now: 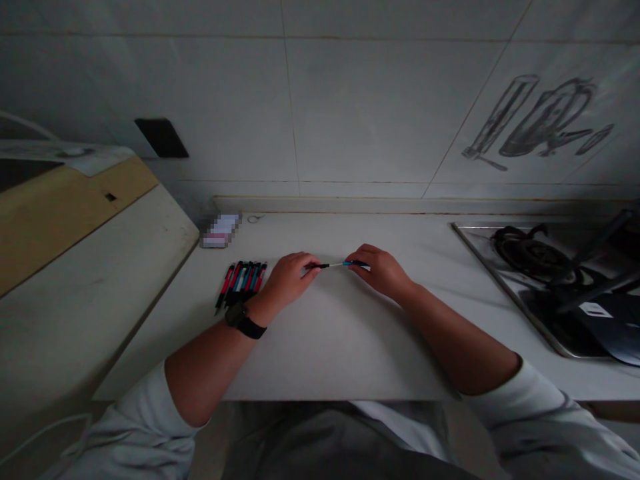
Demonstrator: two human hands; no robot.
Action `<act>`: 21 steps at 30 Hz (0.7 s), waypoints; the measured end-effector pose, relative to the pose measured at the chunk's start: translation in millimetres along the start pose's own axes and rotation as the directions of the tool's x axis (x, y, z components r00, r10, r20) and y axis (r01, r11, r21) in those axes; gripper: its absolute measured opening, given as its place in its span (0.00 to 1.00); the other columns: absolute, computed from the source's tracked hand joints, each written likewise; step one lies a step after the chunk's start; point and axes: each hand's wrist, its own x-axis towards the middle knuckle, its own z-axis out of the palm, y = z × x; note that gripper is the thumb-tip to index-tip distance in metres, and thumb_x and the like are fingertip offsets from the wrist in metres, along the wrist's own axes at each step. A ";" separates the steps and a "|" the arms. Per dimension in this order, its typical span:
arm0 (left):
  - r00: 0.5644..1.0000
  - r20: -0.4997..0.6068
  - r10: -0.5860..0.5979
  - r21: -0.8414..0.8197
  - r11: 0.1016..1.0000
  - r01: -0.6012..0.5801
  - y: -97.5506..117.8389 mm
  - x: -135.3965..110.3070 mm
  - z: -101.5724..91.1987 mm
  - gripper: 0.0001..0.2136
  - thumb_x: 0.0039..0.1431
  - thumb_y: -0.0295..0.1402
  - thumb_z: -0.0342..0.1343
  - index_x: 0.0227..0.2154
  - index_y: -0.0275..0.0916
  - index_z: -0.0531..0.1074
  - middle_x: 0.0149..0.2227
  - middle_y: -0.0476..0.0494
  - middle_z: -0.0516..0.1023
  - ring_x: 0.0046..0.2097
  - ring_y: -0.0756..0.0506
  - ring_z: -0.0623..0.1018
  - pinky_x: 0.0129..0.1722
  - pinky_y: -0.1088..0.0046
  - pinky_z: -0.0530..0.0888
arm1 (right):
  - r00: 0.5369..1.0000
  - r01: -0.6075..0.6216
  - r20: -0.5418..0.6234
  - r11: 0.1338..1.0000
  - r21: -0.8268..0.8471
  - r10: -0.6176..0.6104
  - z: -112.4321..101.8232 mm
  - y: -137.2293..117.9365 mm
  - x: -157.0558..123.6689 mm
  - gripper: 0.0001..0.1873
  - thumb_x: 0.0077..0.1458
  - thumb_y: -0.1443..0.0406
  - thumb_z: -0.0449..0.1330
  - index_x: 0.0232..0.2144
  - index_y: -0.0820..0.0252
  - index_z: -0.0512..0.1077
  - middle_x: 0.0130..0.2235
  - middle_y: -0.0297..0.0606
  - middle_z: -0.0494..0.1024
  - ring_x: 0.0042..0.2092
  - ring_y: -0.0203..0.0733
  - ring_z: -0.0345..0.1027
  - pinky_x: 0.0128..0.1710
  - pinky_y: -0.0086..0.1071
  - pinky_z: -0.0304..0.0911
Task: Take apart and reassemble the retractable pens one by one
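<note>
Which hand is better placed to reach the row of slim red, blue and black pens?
Likely the left hand: it is nearer the pens, though it holds a slim black piece. The right hand, holding a slim blue-and-black piece, is farther away.

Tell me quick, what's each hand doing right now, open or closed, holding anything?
Left hand: closed, holding a black pen part.
Right hand: closed, holding a blue-and-black pen part.

tiled wall [360,107] | white countertop [340,333] | stove [487,255] right | dim light
</note>
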 end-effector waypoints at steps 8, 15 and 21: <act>0.998 0.062 0.018 -0.038 0.999 -0.016 -0.2 0.1 -0.4 0.04 0.67 0.31 0.61 0.42 0.41 0.78 0.42 0.44 0.82 0.45 0.43 0.79 0.49 0.64 0.75 | 0.998 0.067 0.021 0.998 0.009 -0.067 11.4 2.3 -2.6 0.13 0.68 0.61 0.58 0.47 0.54 0.81 0.43 0.44 0.80 0.42 0.44 0.74 0.45 0.37 0.69; 0.995 0.093 0.034 -0.076 0.997 -0.027 1.0 -0.1 1.1 0.04 0.67 0.31 0.61 0.42 0.41 0.78 0.40 0.45 0.82 0.44 0.44 0.80 0.47 0.65 0.74 | 0.995 0.099 0.030 0.995 0.022 -0.100 12.9 -3.8 -2.7 0.13 0.68 0.61 0.58 0.47 0.54 0.81 0.43 0.44 0.80 0.43 0.45 0.75 0.45 0.36 0.69; 0.994 0.104 0.040 -0.086 0.996 -0.031 1.7 -0.4 0.7 0.05 0.67 0.32 0.61 0.43 0.42 0.79 0.40 0.45 0.83 0.44 0.44 0.80 0.47 0.64 0.75 | 0.993 0.114 0.033 0.993 0.028 -0.115 14.3 -5.8 -3.3 0.13 0.68 0.61 0.58 0.47 0.53 0.81 0.43 0.44 0.80 0.43 0.45 0.75 0.45 0.37 0.69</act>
